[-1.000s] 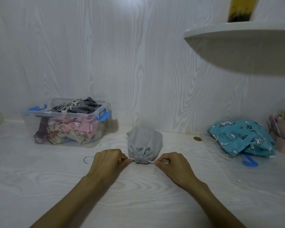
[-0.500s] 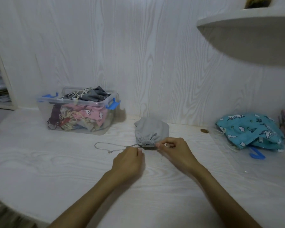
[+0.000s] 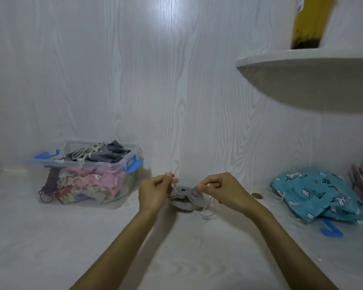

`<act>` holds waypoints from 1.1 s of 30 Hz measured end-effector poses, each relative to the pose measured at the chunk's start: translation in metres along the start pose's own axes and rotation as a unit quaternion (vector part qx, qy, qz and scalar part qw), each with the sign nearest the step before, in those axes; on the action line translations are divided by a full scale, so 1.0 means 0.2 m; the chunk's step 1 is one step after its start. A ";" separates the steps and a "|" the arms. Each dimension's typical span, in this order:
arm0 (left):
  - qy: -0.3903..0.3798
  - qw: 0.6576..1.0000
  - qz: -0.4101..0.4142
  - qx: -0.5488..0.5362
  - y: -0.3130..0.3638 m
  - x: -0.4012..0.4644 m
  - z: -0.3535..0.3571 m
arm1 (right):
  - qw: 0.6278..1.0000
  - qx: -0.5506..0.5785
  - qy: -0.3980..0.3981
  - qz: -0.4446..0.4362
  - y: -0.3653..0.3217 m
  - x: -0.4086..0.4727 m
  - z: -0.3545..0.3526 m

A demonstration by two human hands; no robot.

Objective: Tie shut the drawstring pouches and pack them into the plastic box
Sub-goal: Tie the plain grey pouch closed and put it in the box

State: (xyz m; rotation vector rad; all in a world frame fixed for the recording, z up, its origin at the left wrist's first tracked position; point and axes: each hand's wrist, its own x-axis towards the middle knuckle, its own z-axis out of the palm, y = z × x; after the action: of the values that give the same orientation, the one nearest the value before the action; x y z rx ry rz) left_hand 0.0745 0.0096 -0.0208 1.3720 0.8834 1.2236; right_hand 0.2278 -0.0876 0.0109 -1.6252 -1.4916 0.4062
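White woodgrain table (image 3: 50,248), matching wall (image 3: 113,80), shelf (image 3: 302,59).

Both forearms extend forward from the lower frame edge and converge toward the centre. Left hand (image 3: 155,190): raised, fingers curled, thumb and forefinger pinched together. Right hand (image 3: 222,190): level with the left, fingers curled, fingertips pinched, apparently around a thin cord. The hands are near each other, not touching.
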 end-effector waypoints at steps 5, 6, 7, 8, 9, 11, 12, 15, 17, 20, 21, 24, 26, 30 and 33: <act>-0.039 0.988 -0.019 -0.148 0.14 0.21 0.06 | 0.998 -0.016 0.049 0.034 -0.01 0.17 -0.10; -0.053 0.986 -0.025 -0.156 0.16 0.24 0.06 | 0.998 -0.018 0.038 0.042 -0.01 0.18 -0.10; -0.058 0.985 -0.029 -0.158 0.17 0.27 0.07 | 0.998 -0.021 0.022 0.051 -0.01 0.20 -0.11; -0.052 0.985 -0.034 -0.159 0.17 0.29 0.07 | 0.998 -0.026 0.006 0.061 0.00 0.21 -0.11; -0.044 0.985 -0.039 -0.162 0.17 0.30 0.08 | 0.997 -0.035 -0.008 0.070 0.01 0.22 -0.11; -0.037 0.983 -0.050 -0.171 0.16 0.31 0.10 | 0.994 -0.059 -0.028 0.090 0.02 0.24 -0.10; -0.041 0.983 -0.055 -0.172 0.16 0.31 0.11 | 0.991 -0.071 -0.037 0.103 0.03 0.25 -0.09; -0.100 0.984 -0.057 -0.137 0.19 0.31 0.13 | 0.985 -0.090 -0.064 0.133 0.05 0.27 -0.09; -0.159 0.982 -0.052 -0.088 0.20 0.34 0.12 | 0.984 -0.071 -0.076 0.143 0.06 0.27 -0.10; -0.229 0.973 -0.036 0.012 0.22 0.35 0.09 | 0.980 -0.068 -0.094 0.162 0.07 0.25 -0.13; -0.238 0.968 -0.023 0.071 0.23 0.35 0.07 | 0.977 -0.079 -0.104 0.171 0.06 0.25 -0.14; -0.279 0.955 -0.037 0.092 0.25 0.32 0.04 | 0.962 -0.106 -0.159 0.195 0.04 0.23 -0.15; -0.297 0.950 -0.081 0.049 0.25 0.31 0.05 | 0.954 -0.117 -0.194 0.195 0.01 0.22 -0.16; -0.307 0.944 -0.090 0.080 0.22 0.27 0.10 | 0.937 -0.158 -0.245 0.193 -0.03 0.20 -0.16; -0.326 0.928 -0.050 0.175 0.22 0.24 0.12 | 0.932 -0.161 -0.267 0.187 -0.06 0.17 -0.20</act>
State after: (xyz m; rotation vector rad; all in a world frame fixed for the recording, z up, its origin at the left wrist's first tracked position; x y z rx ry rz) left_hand 0.1022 0.0433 0.0330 1.8403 0.6916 0.4686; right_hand 0.2579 -0.0724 0.0532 -2.1944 -1.7003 0.9153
